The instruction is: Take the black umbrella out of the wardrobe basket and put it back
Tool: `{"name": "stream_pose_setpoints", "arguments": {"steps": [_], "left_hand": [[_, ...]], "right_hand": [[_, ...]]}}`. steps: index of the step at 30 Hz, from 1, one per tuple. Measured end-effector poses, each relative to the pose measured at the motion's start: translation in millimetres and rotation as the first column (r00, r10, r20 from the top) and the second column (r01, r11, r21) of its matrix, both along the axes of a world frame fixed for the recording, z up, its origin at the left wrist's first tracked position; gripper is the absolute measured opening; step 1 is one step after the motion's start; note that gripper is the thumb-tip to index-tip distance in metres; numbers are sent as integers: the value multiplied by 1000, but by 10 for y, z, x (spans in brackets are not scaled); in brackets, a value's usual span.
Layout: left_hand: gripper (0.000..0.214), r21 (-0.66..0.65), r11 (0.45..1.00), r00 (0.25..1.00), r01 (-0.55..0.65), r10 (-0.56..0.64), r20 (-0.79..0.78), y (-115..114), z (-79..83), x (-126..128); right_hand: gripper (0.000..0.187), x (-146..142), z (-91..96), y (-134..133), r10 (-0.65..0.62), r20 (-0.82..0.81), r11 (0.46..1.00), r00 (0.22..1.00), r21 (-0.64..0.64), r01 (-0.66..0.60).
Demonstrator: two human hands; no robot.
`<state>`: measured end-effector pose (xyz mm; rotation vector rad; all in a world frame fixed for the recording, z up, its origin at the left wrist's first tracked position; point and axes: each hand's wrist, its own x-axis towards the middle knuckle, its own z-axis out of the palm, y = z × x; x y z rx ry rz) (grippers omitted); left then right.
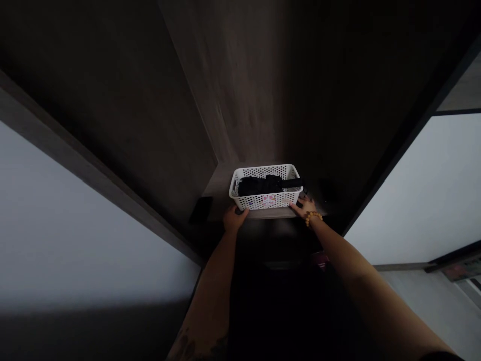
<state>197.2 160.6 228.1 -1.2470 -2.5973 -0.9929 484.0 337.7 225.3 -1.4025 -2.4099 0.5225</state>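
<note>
A white perforated plastic basket [280,202] stands on a brown wooden shelf [268,214] inside a dark cabinet. In it lies a black folded umbrella [260,185], its handle poking over the right rim. A pink and white sticker [268,199] is on the basket's front wall. My left hand [233,218] grips the basket's lower left front corner, thumb against the front. At the lower right corner, my right hand [305,205] holds the basket with the thumb in front and the other fingers along the side, partly hidden. A yellow bead bracelet [312,217] circles my right wrist.
Dark wooden panels [158,110] rise on both sides of the shelf. A dark flat object [201,209] is left of the basket. Below the shelf, something dark red [320,259] shows in shadow. A white surface [421,190] stands at the right, above pale floor [409,291].
</note>
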Motion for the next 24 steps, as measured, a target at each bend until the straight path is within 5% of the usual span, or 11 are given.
{"name": "stream_pose_setpoints", "arguments": {"steps": [9,24], "left_hand": [[36,84,996,1000,-14,13,12,-158,-45,145],[36,79,996,998,-47,50,-41,-66,-141,155]], "right_hand": [[50,140,-61,-262,18,-58,992,998,127,-11],[60,33,-320,-551,-26,-159,939,987,334,78]]}}
